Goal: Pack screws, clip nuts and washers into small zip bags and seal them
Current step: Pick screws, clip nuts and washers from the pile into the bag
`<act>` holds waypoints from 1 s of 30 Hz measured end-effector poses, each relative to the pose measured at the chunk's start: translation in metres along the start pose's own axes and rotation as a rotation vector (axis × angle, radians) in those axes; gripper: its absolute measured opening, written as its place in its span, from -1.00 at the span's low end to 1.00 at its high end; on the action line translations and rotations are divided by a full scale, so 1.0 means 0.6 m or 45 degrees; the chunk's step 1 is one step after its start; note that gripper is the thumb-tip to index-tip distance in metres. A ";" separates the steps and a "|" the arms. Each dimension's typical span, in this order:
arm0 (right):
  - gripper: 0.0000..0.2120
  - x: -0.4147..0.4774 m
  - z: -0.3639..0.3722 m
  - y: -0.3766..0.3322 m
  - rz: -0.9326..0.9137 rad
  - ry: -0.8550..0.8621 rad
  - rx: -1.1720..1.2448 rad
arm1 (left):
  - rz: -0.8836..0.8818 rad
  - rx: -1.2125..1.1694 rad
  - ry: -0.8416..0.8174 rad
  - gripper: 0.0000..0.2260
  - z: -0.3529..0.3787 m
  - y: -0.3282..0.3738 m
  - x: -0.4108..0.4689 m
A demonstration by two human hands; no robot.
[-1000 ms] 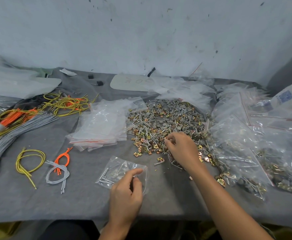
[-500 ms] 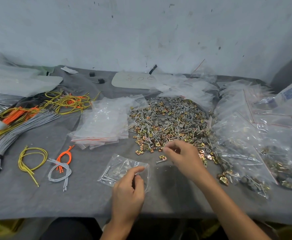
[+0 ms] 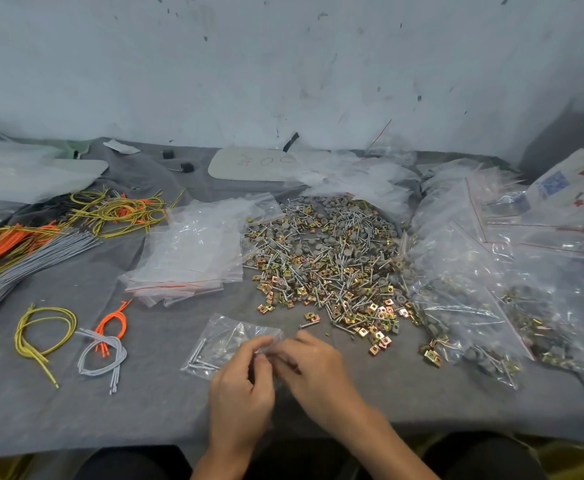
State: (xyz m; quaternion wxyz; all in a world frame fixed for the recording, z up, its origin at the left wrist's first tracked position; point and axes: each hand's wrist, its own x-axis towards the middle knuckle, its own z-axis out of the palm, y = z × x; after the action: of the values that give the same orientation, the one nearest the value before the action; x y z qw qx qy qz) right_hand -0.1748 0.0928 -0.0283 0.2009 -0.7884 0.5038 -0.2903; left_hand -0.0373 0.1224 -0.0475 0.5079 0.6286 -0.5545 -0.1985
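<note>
A: Where the two hands meet at the front of the table (image 3: 422, 403), what lies between them?

B: A small clear zip bag (image 3: 226, 341), flat on the grey table, with a few long screws (image 3: 198, 360) lying in its left end. The left hand (image 3: 242, 389) pinches the bag's right edge between thumb and forefinger.

A: And the right hand (image 3: 314, 370)?

B: Its fingers are curled, and their tips touch the left hand's at that same edge. Blur hides them, so I cannot tell whether they pinch the bag, a part or nothing.

A: Where is the loose hardware?

B: Just behind the hands is a wide pile (image 3: 325, 261) of screws, brass-coloured clip nuts (image 3: 373, 317) and grey washers (image 3: 346, 206).

A: And other bags?

B: A stack of empty bags (image 3: 186, 258) lies left of the pile, touching its edge. Filled bags (image 3: 474, 306) are heaped to its right. Loops of yellow, orange and grey cords (image 3: 103, 351) lie well apart on the left side.
</note>
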 end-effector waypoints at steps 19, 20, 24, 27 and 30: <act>-0.91 0.202 -0.178 0.186 0.370 0.218 -0.444 | 0.032 0.013 -0.029 -0.60 0.009 -0.017 0.000; -0.91 0.217 -0.182 0.198 0.404 0.195 -0.503 | 0.034 0.014 -0.021 -0.60 0.009 -0.017 0.001; -0.76 0.246 -0.186 0.225 0.488 -0.067 -0.690 | 0.047 -0.012 0.010 -0.69 0.009 -0.012 0.001; -0.68 0.251 -0.181 0.226 0.482 -0.157 -0.762 | 0.045 0.004 -0.017 -0.65 0.007 -0.014 0.001; -0.77 0.250 -0.177 0.227 0.469 -0.125 -0.810 | 0.056 0.018 -0.057 -0.65 0.005 -0.012 0.001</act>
State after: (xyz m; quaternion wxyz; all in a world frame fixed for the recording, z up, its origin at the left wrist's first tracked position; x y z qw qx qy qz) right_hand -0.2889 -0.1026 0.0067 0.0185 -0.7206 0.6920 -0.0401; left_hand -0.0357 0.1198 -0.0548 0.4952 0.6153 -0.5806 -0.1974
